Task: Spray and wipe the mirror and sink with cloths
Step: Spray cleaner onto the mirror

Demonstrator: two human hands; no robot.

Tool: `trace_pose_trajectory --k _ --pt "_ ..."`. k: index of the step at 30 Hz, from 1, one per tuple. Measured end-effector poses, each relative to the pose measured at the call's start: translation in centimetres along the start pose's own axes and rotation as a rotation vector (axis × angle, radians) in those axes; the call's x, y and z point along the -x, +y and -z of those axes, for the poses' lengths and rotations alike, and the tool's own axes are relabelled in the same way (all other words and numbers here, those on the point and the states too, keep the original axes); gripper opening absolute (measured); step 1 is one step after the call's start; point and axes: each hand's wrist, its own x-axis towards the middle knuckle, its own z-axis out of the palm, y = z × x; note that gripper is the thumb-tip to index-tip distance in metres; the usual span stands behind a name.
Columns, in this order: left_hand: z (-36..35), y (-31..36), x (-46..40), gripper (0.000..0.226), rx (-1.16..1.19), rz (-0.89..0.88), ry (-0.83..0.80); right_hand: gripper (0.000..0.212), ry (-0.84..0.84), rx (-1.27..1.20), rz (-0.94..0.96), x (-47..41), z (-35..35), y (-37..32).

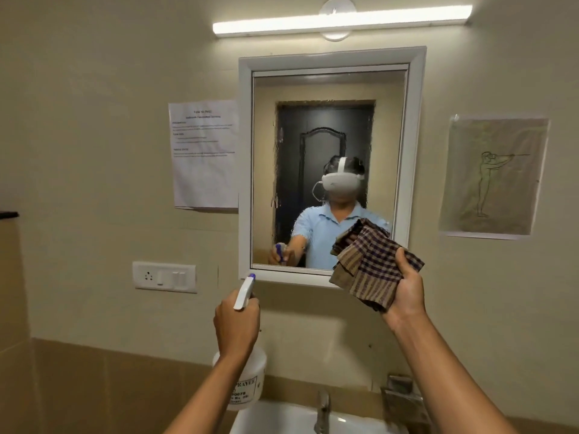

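Note:
A white-framed mirror (329,89) hangs on the wall straight ahead, its glass streaked with wet spray. My left hand (236,324) grips a white spray bottle (247,380) just below the mirror's lower left corner, the nozzle pointing up at the glass. My right hand (407,292) holds a brown and purple checked cloth (369,267) bunched up at the mirror's lower right corner. Whether the cloth touches the glass is unclear. The white sink (275,418) shows at the bottom edge with a metal tap (322,408).
A printed sheet (205,155) is taped left of the mirror and a line drawing (492,177) to its right. A white switch and socket plate (164,276) sits low left. A metal holder (404,402) is fixed right of the tap. A tube light (341,20) glows above.

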Motion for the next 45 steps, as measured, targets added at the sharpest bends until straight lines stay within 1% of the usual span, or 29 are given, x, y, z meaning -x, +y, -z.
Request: trace_pose_trajectory --k 3,7,11,15,18,23,30,33,35,38,42,45 --pt "-1.5 -1.2 1.1 0.018 0.012 -0.017 -0.05 0.041 0.048 0.011 0.027 0.3 0.9 -0.3" --pt "-4.7 -0.9 2.6 0.014 0.04 -0.086 -0.174 0.044 0.092 -0.007 0.065 1.0 2.3 -1.5" --pt "-7.6 1.8 3.9 0.012 0.076 -0.118 -0.223 0.047 0.146 -0.01 0.115 1.8 3.9 -3.4" --pt "-10.2 4.5 5.1 0.021 0.107 -0.113 -0.244 0.041 0.2 0.019 0.162 2.4 6.1 -5.7" --pt "-12.1 5.8 6.0 0.017 0.125 -0.11 -0.302 0.043 0.228 0.047 0.183 2.6 7.5 -7.3" --pt "-14.7 7.3 8.1 0.017 0.102 -0.156 -0.363 0.048 0.269 0.06 0.185 3.0 9.4 -8.8" --pt "-15.9 6.7 9.6 0.018 0.092 -0.128 -0.353 0.046 0.29 0.07 0.158 2.6 10.7 -9.0" --pt "-15.5 4.8 9.0 0.018 0.111 -0.101 -0.288 0.043 0.293 0.06 0.122 2.5 10.8 -8.0" --pt "-14.9 3.6 8.4 0.014 0.123 -0.097 -0.229 0.041 0.294 0.053 0.089 2.5 10.7 -6.9" --pt "-13.7 2.0 7.5 0.01 0.124 -0.096 -0.188 0.042 0.296 0.06 0.051 2.6 10.5 -5.0" --pt "-11.4 0.1 6.9 0.012 0.149 -0.056 -0.195 0.043 0.301 0.039 0.005 3.3 9.9 -2.1" --pt "-9.6 -1.2 7.3 0.018 0.187 0.001 -0.248 0.047 0.312 0.009 -0.016 4.3 9.7 0.0"
